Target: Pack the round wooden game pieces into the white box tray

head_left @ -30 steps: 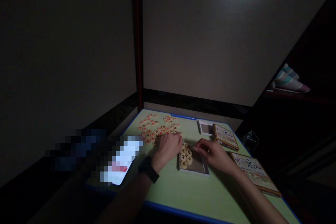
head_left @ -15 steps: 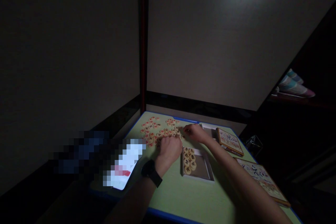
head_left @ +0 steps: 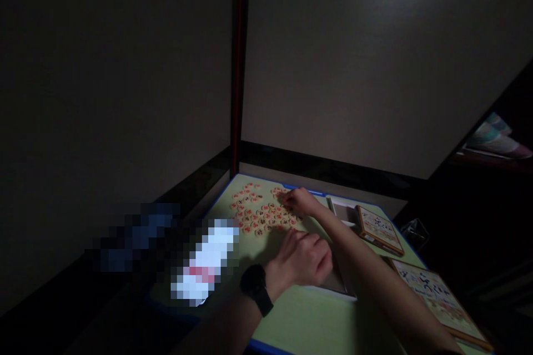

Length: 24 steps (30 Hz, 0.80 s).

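Observation:
Round wooden Chinese chess pieces [head_left: 268,213] with red and black characters lie loosely spread on the pale green table [head_left: 291,321]. My left hand [head_left: 306,258], with a black watch on its wrist, is over a shallow open box [head_left: 333,293]. It covers most of the box and the pieces inside. Its fingers are curled in, and what they hold, if anything, is hidden. My right hand [head_left: 303,201] reaches to the far right side of the loose pieces. Its fingertips are bent together and down at them; whether a piece is between them cannot be made out.
A second open white box [head_left: 345,212] stands at the far right beside a printed box lid [head_left: 378,228]. Another printed lid [head_left: 433,294] lies nearer on the right. A lit, pixelated screen [head_left: 206,260] is at the left edge. Walls rise behind the table.
My left hand has moved right and nearer, from the loose pieces to over the open box. My right hand stays by the loose pieces, a little farther back. The view has shifted slightly.

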Motion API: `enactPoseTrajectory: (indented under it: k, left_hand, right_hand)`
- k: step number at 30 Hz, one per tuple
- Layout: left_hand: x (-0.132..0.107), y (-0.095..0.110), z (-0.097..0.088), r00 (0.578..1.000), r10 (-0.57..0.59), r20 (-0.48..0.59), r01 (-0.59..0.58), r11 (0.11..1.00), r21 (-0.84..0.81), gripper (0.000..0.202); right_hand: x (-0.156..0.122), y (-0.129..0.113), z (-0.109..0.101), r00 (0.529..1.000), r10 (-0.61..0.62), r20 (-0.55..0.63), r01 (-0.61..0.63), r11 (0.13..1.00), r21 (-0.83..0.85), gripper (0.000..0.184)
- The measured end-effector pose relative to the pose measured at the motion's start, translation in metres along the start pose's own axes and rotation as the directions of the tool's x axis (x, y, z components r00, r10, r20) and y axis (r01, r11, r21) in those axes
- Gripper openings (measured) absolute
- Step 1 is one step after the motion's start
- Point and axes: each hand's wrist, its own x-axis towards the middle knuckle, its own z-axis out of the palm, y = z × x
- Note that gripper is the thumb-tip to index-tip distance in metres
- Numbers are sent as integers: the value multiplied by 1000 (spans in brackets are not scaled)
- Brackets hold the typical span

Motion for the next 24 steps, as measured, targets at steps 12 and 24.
enactPoseTrajectory:
  k: [12,24]
  left_hand:
    - [3,-5,4,929,199,-313,-223,974,-43,19]
    - [2,-6,6,932,198,-304,-213,977,-15,17]
  right_hand:
    - [-3,-14,-3,993,-67,93,68,998,1,25]
    - [-8,-23,-3,979,-81,186,94,994,-62,21]
